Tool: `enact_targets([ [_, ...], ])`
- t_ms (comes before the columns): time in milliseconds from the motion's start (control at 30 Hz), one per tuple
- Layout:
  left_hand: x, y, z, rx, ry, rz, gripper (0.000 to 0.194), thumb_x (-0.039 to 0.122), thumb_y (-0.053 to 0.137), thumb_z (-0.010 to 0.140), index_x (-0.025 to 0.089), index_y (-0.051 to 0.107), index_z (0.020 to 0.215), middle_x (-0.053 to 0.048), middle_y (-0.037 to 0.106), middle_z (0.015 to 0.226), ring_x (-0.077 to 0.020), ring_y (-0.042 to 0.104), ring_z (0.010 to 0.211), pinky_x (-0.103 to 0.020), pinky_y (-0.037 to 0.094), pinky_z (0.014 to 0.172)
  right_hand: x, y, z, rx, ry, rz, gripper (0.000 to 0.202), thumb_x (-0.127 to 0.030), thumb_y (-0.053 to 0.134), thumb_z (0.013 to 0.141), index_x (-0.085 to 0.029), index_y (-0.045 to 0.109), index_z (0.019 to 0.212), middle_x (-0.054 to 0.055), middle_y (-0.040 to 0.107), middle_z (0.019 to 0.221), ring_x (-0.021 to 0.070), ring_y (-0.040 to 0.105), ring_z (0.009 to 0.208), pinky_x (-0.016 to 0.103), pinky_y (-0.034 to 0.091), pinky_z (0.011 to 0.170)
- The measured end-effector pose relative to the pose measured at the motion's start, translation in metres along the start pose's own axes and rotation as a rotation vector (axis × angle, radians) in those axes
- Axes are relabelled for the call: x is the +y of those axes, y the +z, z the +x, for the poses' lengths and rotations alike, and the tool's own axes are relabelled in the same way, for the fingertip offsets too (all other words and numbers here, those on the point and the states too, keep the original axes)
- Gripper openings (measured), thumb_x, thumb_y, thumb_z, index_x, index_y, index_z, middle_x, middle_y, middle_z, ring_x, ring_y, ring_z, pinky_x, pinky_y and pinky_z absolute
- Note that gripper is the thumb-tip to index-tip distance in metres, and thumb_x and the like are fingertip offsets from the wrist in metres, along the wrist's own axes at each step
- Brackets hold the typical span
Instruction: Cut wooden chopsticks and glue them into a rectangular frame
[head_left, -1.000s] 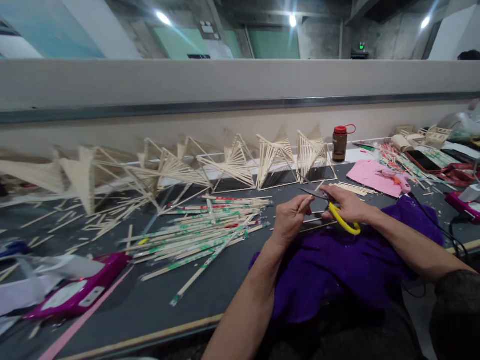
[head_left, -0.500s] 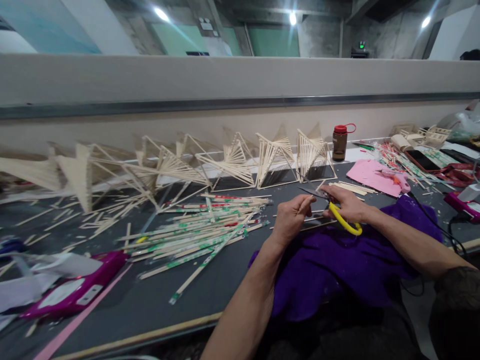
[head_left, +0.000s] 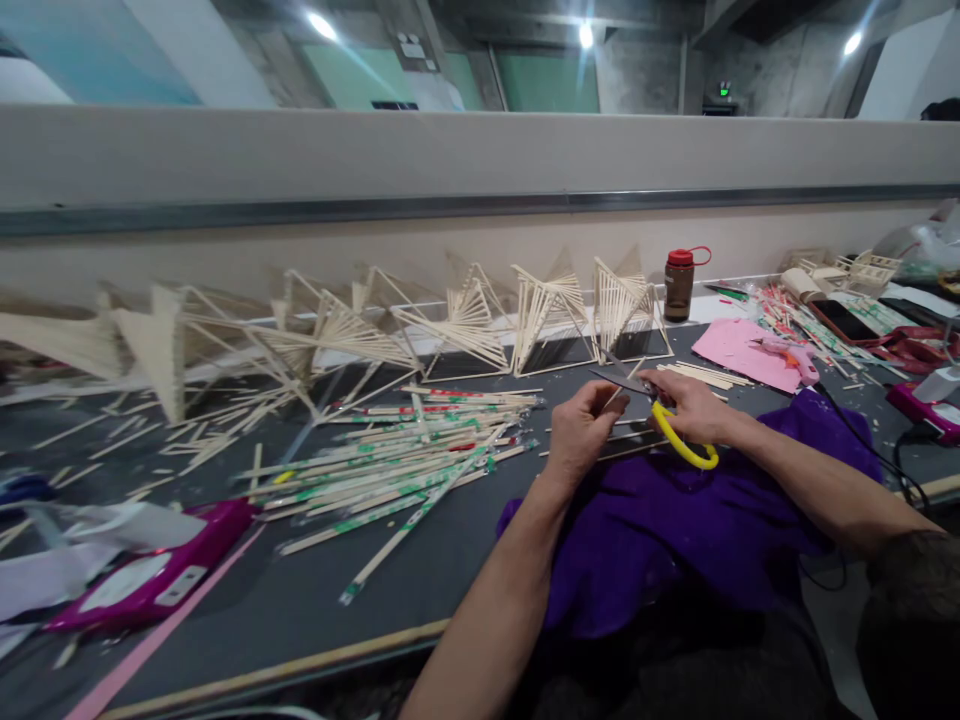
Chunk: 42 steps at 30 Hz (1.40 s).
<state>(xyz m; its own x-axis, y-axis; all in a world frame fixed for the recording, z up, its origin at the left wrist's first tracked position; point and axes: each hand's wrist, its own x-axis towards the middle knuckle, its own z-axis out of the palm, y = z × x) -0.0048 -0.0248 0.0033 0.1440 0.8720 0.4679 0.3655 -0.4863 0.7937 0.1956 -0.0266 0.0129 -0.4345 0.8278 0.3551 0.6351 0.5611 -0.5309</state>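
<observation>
My right hand (head_left: 688,405) is closed on yellow-handled scissors (head_left: 684,440), whose blades are spread and point left toward my other hand. Fingers pinched, my left hand (head_left: 586,425) holds a thin wooden stick (head_left: 613,398) just below the blades. A purple cloth (head_left: 675,530) lies beneath both wrists at the table edge. Left of my hands is a pile of chopsticks (head_left: 405,465), many in green-printed wrappers. Behind it stands a row of stick structures (head_left: 551,310).
A brown bottle (head_left: 678,288) with a red lid stands by the wall. On the right are pink paper (head_left: 739,350), a pink glue gun (head_left: 787,352) and a phone (head_left: 845,321). A magenta device (head_left: 161,575) lies at left.
The scissors have shifted slightly left and up, with their blades wider apart. My left hand has turned a little, and the stick in it shows more clearly.
</observation>
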Motion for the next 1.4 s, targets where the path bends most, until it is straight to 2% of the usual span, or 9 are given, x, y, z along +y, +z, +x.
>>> enact_targets([
  [200,0.003,-0.004,-0.002,-0.002,0.059,0.084,0.025,0.039,0.056,0.087,0.020,0.068,0.077,0.002,0.068,0.062,-0.0116,0.062,0.058,-0.021,0.046,0.062,-0.004,0.001,-0.001,-0.056,0.051,-0.013,0.069,-0.033,0.069,0.076,-0.017,0.046,0.139,0.008,0.061,0.109,0.0181,0.055,0.087,0.036,0.045,0.082],
  [500,0.000,-0.004,-0.001,-0.041,0.137,0.109,0.028,0.039,0.053,0.090,0.020,0.072,0.084,0.002,0.069,0.063,-0.0103,0.060,0.057,-0.018,0.045,0.061,0.002,0.001,-0.001,-0.031,-0.024,-0.027,0.072,-0.039,0.072,0.075,-0.019,0.046,0.139,0.008,0.060,0.107,0.0198,0.055,0.091,0.038,0.046,0.083],
  [767,-0.001,-0.004,-0.001,-0.039,0.115,0.092,0.030,0.042,0.054,0.089,0.021,0.073,0.082,0.002,0.068,0.062,-0.0103,0.060,0.057,-0.019,0.045,0.062,0.004,0.001,0.000,-0.042,-0.039,-0.042,0.075,-0.039,0.072,0.075,-0.016,0.044,0.141,0.009,0.060,0.102,0.0216,0.054,0.091,0.039,0.046,0.083],
  [933,0.000,-0.002,-0.002,-0.054,0.035,0.018,0.031,0.044,0.054,0.088,0.020,0.073,0.082,0.002,0.066,0.060,-0.0099,0.056,0.055,-0.019,0.042,0.057,0.006,0.000,-0.001,-0.049,-0.065,-0.004,0.076,-0.039,0.071,0.075,-0.013,0.043,0.141,0.011,0.059,0.109,0.0214,0.055,0.091,0.040,0.046,0.084],
  [1167,-0.001,-0.004,0.001,-0.153,-0.078,-0.098,0.037,0.048,0.053,0.086,0.017,0.073,0.083,0.002,0.062,0.054,-0.0085,0.042,0.045,-0.020,0.035,0.047,0.008,-0.001,-0.001,-0.047,-0.068,-0.034,0.074,-0.037,0.073,0.074,-0.019,0.044,0.140,0.009,0.060,0.109,0.0224,0.055,0.095,0.041,0.045,0.086],
  [1400,0.002,-0.005,0.000,-0.143,-0.057,-0.084,0.038,0.048,0.053,0.086,0.017,0.073,0.086,0.001,0.064,0.056,-0.0091,0.045,0.047,-0.020,0.035,0.048,0.005,-0.001,-0.001,-0.048,-0.070,0.028,0.072,-0.039,0.070,0.076,-0.018,0.045,0.139,0.011,0.059,0.114,0.0210,0.055,0.093,0.040,0.045,0.085],
])
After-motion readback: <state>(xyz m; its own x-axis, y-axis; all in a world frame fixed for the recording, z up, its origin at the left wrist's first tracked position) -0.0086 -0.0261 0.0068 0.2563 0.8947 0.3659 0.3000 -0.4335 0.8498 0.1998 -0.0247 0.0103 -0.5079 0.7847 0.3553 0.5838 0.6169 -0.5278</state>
